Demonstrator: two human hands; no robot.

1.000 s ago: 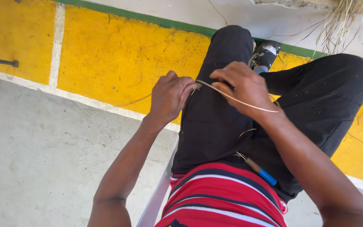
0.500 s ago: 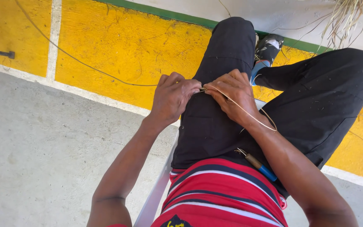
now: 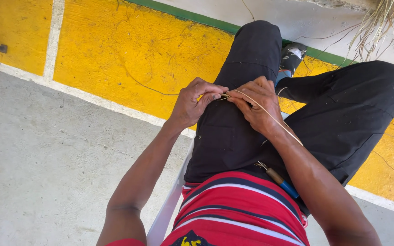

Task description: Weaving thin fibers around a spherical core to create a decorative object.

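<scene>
Yellow-painted floor (image 3: 115,59) with a white joint line and a green stripe (image 3: 197,17) along its far edge filled the background, and grey concrete (image 3: 46,159) lay nearer on the left. We sat on a white chair (image 3: 167,214), its edge showing under the black trousers (image 3: 251,132), with our knees apart and one shoe (image 3: 292,57) visible beyond them. Both hands met over the lap, almost touching at the fingertips. Our left hand (image 3: 194,102) was curled closed, thumb and forefinger pinching one end of a thin pale strand (image 3: 270,114); our right hand (image 3: 256,107) was likewise clenched, fingers gripping the same strand just beside the left. From that shared pinch point the strand ran across the back of the right hand and down along the right wrist, its long axis slanting toward our body and to the right, with the loose end lying near the forearm. So the free length lay behind the right fingers, not between the hands, and the right hand was the nearer to it. A further fine thread seemed to trail left across the yellow paint, too thin to follow surely. A small tool (image 3: 281,182) with a brown and blue handle rested on the lap against the red striped shirt (image 3: 238,209), close under the right forearm. Dry grass (image 3: 379,23) hung at the top right corner, well apart from the hands. Nothing stood between the two hands.
</scene>
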